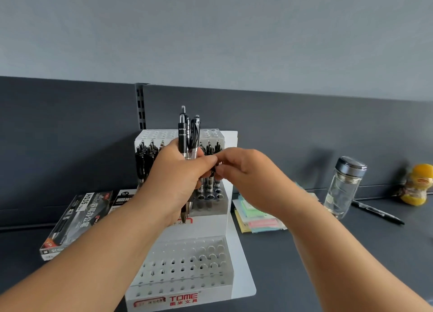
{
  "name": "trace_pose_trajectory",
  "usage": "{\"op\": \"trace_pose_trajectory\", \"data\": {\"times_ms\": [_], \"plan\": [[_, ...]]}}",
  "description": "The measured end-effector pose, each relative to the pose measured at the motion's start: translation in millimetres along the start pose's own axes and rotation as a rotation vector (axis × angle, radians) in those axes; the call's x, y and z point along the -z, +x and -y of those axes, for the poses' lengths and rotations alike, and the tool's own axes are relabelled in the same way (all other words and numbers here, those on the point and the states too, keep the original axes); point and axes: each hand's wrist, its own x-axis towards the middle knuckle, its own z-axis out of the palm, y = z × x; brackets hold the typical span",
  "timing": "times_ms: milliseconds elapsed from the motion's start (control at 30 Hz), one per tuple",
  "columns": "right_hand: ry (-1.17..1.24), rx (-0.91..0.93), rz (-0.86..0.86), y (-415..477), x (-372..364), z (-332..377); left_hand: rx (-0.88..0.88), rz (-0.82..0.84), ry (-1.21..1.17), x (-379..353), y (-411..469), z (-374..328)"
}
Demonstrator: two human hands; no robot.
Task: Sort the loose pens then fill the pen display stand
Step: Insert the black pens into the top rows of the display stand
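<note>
The person works with bare arms and bare hands. The left forearm (93, 253) and the right forearm (339, 246) are uncovered skin all the way from the picture's edge to the wrist — smooth, broad near the camera and narrowing toward the hands. The left hand (178, 178) and the right hand (246, 173) are likewise bare, with rounded knuckles and faint creases at the wrists. A short, plain nail shows on the right thumb (220, 170) — small and slightly blurred.
</note>
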Motion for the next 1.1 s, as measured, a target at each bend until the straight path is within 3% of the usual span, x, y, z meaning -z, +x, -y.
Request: {"op": "trace_pose_trajectory", "data": {"times_ms": [100,267,400,600,900,1100], "plan": [[0.105,-0.036,-0.064,0.3,0.5,-3.8,0.083,-0.02,-0.083,0.0,-2.5,-0.1],[0.613,-0.187,-0.214,9.7,1.8,-13.7,0.219,-0.079,-0.141,9.5,-1.5,1.6],[0.801,-0.203,-0.335,16.5,-2.8,-16.4,0.316,-0.101,-0.206,18.8,-3.3,3.7],[0.625,-0.161,-0.493,24.0,-17.8,-21.4,0.409,-0.093,-0.317,29.5,-6.5,1.5],[0.48,-0.209,-0.379,20.4,-39.2,-29.8,0.362,-0.129,-0.309,36.4,-6.9,8.9],[0.394,-0.293,-0.342,13.3,-46.5,-35.3,0.301,-0.112,-0.149,42.5,-5.4,13.2]]}}
